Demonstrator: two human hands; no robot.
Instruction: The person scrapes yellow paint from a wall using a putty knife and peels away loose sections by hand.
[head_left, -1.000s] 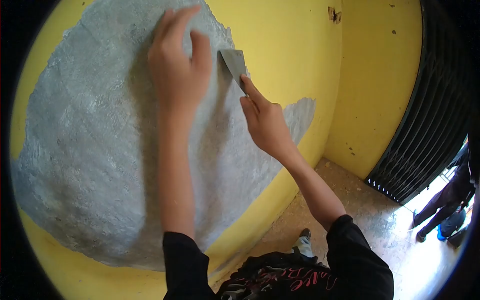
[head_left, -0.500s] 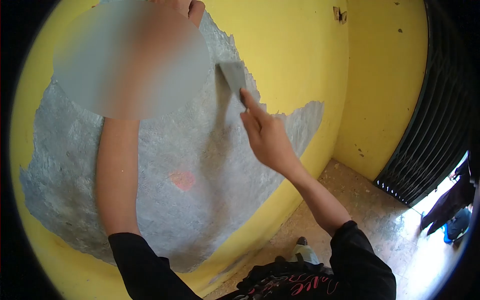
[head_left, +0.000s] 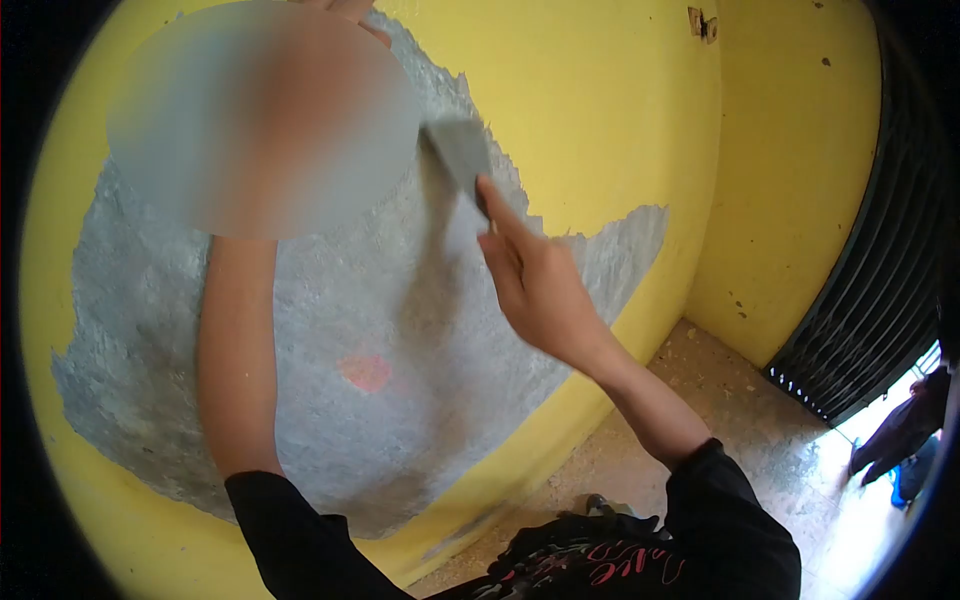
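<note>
right hand [head_left: 540, 285] grips scraper [head_left: 460, 155] on bare patch [head_left: 400, 300] | left hand blurred above patch, grip unclear

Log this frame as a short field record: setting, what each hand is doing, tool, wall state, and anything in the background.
setting: corner of a yellow wall, stone floor below
right hand: grips a scraper, blade against the wall at the paint edge
left hand: raised to the wall, hidden by a blur, grip unclear
wall state: large grey bare patch where paint is gone
background: black metal gate at right; another person outside
</note>
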